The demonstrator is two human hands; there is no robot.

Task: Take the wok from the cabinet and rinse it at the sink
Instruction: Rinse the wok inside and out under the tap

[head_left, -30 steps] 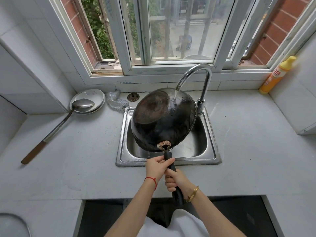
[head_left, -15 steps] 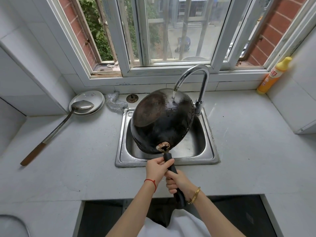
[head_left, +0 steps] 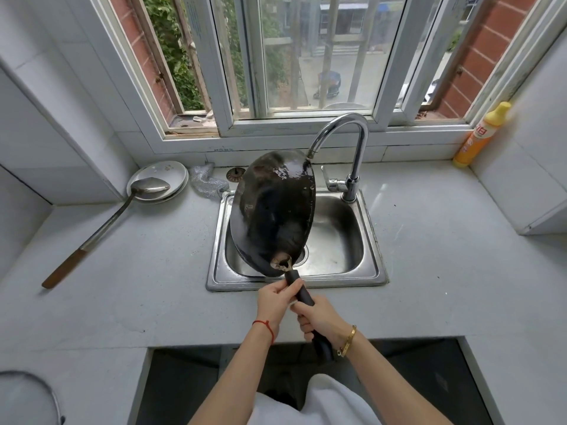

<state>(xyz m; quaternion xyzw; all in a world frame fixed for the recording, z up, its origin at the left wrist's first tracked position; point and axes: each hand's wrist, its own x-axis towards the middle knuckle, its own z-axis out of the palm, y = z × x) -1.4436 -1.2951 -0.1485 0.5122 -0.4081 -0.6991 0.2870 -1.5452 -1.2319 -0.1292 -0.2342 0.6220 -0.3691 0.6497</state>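
The black wok (head_left: 273, 213) is held on its side over the steel sink (head_left: 372, 240), its wet, dark underside facing me and its top edge just under the spout of the curved tap (head_left: 352, 139). My left hand (head_left: 274, 300) grips the black handle close to the wok. My right hand (head_left: 319, 322) grips the same handle further back, toward its end. The wok's inside faces right and is hidden from me.
A long metal ladle (head_left: 122, 207) lies on the grey counter at left, its bowl on a white plate (head_left: 159, 179). A steel scourer (head_left: 205, 182) and a drain plug (head_left: 235, 173) sit behind the sink. A yellow detergent bottle (head_left: 481, 134) stands in the right corner.
The wok has been turned from bottom-up under the tap to nearly on edge, so it looks narrower and sits left in the sink. Both hands keep their grip on the handle.
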